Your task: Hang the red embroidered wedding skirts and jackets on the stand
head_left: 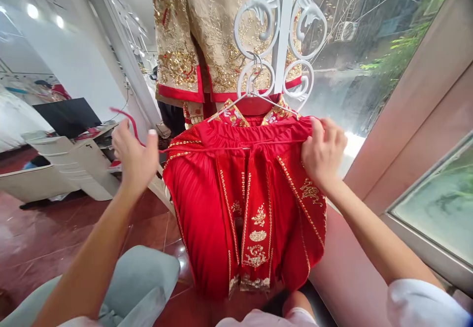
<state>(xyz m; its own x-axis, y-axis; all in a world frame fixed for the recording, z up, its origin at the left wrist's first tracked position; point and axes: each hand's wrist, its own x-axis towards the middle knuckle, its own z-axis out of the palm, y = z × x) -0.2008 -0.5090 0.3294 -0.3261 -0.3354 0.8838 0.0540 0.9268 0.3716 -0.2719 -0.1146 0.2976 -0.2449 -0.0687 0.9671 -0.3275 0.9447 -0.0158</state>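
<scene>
A red pleated skirt (199,204) with gold-embroidered panels hangs before me from a thin wire hanger (231,106). Behind its gathered waistband shows the gold-patterned collar (234,114) of another red garment. My right hand (324,152) is closed on the waistband's right end, beside the hanger's tip. Out to the left of the skirt, my left hand (136,152) has its fingers curled round a thin red cord (221,148), thumb pointing up. The cord stretches across the waistband between both hands, and its loose end curls above the left one.
A beige, gold-beaded garment (218,36) hangs behind, by a white scrolled metal rack (275,21). At left stand a desk (70,164) and a dark monitor (66,117). A pale blue-grey chair (144,277) is low at left; a window frame (402,105) rises at right.
</scene>
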